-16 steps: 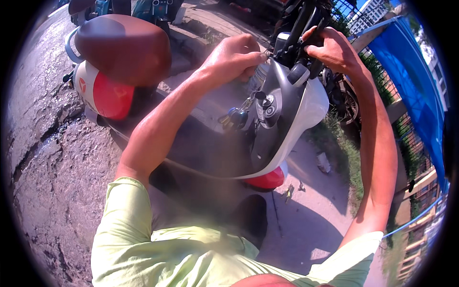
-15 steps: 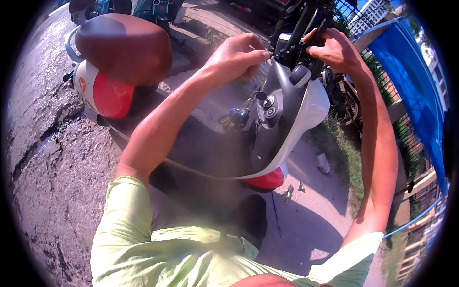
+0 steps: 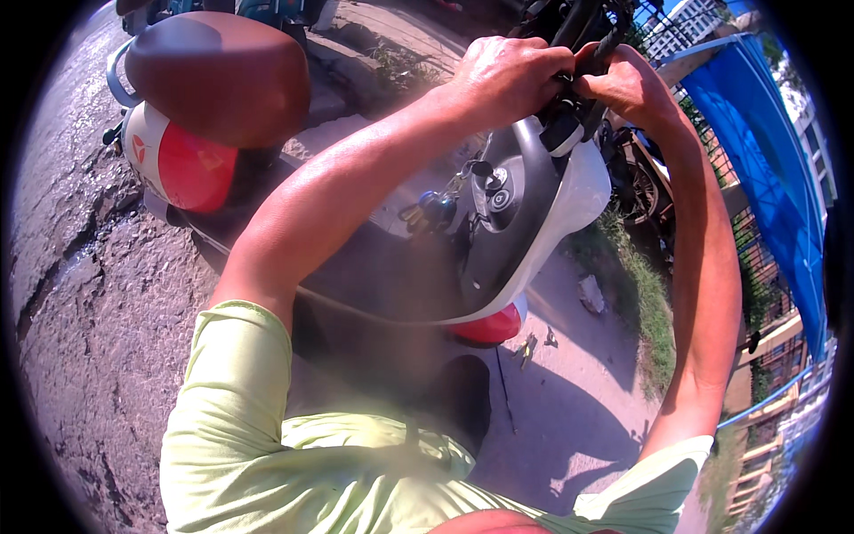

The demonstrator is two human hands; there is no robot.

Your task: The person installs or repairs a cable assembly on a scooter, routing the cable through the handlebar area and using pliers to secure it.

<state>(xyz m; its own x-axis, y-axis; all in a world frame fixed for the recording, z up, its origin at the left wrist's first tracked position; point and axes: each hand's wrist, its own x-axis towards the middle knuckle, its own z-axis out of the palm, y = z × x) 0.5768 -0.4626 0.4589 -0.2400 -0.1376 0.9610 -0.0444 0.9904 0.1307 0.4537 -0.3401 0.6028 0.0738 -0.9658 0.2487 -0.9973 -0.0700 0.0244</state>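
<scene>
A scooter lies across the view in front of me, its brown seat (image 3: 218, 80) at the left and its white front panel (image 3: 587, 187) at the right. Both hands meet at the bare black handlebar parts and cables (image 3: 574, 31). My left hand (image 3: 509, 78) is closed, knuckles up, fingertips hidden among the black parts. Across from it, my right hand (image 3: 630, 87) has thumb and fingers curled against the same spot; what they pinch is hidden. Below them, keys (image 3: 433, 212) hang by a chain beside the grey dash panel's ignition lock (image 3: 501, 199).
A blue tarp (image 3: 756, 169) and fence stand at the right, with another wheel (image 3: 645, 187) near the panel. Small tools (image 3: 529, 347) and a stone (image 3: 590, 294) lie on the paved ground. Rough asphalt (image 3: 98, 356) spreads at left.
My left hand has moved right and slightly up, in among the black handlebar parts near my right hand. The right hand stays nearly in place. The view has shifted slightly.
</scene>
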